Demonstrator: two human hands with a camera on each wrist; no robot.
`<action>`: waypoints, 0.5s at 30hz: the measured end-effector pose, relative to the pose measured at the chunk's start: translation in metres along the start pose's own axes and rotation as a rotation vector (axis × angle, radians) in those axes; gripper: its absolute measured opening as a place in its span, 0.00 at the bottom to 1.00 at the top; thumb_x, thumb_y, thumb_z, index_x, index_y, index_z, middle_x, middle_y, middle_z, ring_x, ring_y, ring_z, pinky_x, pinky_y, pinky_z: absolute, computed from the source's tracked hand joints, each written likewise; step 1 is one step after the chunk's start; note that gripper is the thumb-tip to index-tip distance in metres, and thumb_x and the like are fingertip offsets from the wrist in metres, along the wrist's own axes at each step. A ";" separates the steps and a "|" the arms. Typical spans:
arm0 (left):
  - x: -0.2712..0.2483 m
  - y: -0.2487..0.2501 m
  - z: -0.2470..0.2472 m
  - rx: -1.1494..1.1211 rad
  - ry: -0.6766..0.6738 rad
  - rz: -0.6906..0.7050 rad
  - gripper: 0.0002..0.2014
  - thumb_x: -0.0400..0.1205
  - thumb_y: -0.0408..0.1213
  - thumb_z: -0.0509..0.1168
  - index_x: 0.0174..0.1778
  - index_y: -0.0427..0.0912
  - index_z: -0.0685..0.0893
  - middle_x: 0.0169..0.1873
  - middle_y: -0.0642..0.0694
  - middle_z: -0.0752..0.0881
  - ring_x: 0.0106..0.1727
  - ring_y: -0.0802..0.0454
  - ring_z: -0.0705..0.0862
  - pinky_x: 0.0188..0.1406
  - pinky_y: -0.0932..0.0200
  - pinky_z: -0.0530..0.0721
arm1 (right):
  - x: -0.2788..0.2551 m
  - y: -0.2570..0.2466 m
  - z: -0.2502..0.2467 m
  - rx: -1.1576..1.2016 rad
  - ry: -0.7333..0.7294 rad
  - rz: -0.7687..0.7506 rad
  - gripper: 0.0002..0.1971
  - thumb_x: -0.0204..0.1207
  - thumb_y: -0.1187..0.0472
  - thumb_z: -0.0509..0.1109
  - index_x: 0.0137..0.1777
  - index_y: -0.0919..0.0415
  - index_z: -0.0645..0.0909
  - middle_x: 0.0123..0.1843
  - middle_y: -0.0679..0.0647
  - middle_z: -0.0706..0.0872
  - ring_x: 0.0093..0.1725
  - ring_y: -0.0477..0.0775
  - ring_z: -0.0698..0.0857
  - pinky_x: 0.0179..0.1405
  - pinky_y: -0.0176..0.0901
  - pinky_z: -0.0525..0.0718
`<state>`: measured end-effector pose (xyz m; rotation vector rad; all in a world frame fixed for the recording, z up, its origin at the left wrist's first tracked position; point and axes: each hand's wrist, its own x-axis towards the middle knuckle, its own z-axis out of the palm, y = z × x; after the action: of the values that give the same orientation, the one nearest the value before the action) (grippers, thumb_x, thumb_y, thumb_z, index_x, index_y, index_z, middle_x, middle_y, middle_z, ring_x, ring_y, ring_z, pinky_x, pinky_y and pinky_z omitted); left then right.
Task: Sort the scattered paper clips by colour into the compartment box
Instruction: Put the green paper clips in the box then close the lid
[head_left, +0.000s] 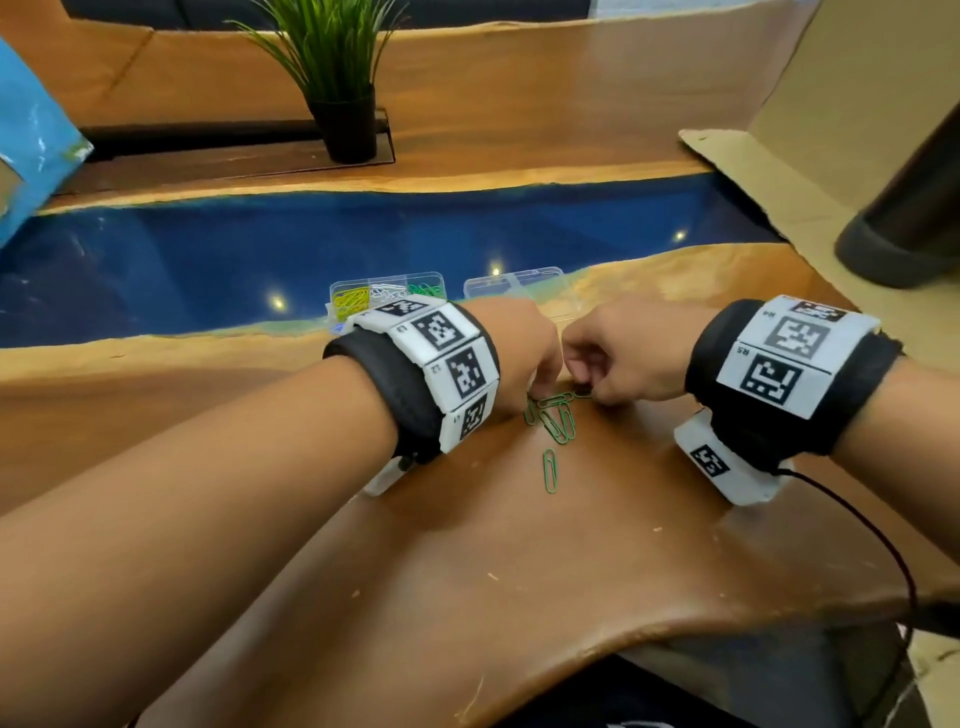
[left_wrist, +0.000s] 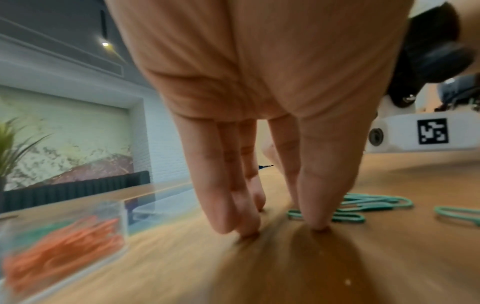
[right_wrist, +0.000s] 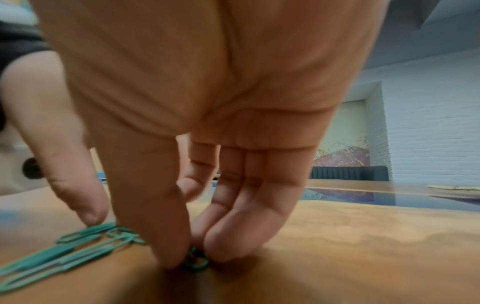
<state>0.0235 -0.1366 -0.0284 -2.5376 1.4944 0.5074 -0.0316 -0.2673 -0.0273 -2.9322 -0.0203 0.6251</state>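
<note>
A small heap of green paper clips (head_left: 557, 415) lies on the wooden table, with one more green clip (head_left: 549, 470) alone nearer me. My right hand (head_left: 587, 391) comes down on the heap's right side. In the right wrist view, its thumb and fingers (right_wrist: 193, 260) pinch a green clip (right_wrist: 201, 265) against the table. My left hand (head_left: 540, 389) touches down at the heap's left. Its fingertips (left_wrist: 246, 232) and thumb rest on the wood beside the clips (left_wrist: 348, 216), with nothing seen between them. The clear compartment box (head_left: 439, 285) behind my left wrist holds yellow, white and green clips.
A second clear plastic tray (head_left: 514, 286) sits right of the box, at the edge of the blue resin strip (head_left: 311, 244). A potted plant (head_left: 345, 119) stands at the back. Cardboard (head_left: 779, 171) and a dark object (head_left: 904, 244) are at the right. A cable (head_left: 878, 535) trails from my right wrist.
</note>
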 end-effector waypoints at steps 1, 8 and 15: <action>0.001 0.002 -0.001 0.026 -0.015 0.003 0.08 0.76 0.38 0.66 0.48 0.54 0.86 0.42 0.54 0.79 0.51 0.48 0.83 0.46 0.57 0.80 | 0.000 0.000 0.001 0.005 -0.004 0.001 0.10 0.65 0.65 0.72 0.34 0.49 0.75 0.32 0.44 0.80 0.35 0.48 0.78 0.42 0.44 0.80; 0.002 0.009 0.003 0.095 0.020 -0.021 0.01 0.72 0.40 0.67 0.36 0.50 0.83 0.36 0.52 0.83 0.41 0.50 0.83 0.36 0.58 0.79 | 0.002 -0.002 0.004 0.065 -0.048 0.027 0.07 0.68 0.61 0.72 0.38 0.48 0.78 0.31 0.43 0.78 0.33 0.45 0.77 0.40 0.41 0.78; -0.003 0.007 0.004 -0.008 -0.019 -0.067 0.02 0.71 0.41 0.70 0.35 0.49 0.85 0.32 0.54 0.84 0.38 0.53 0.82 0.35 0.61 0.79 | -0.001 -0.001 0.005 0.341 -0.013 0.185 0.14 0.80 0.63 0.57 0.32 0.55 0.75 0.26 0.53 0.83 0.26 0.51 0.79 0.33 0.40 0.80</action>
<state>0.0155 -0.1366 -0.0313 -2.5720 1.3988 0.5273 -0.0347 -0.2660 -0.0313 -2.6164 0.3269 0.6037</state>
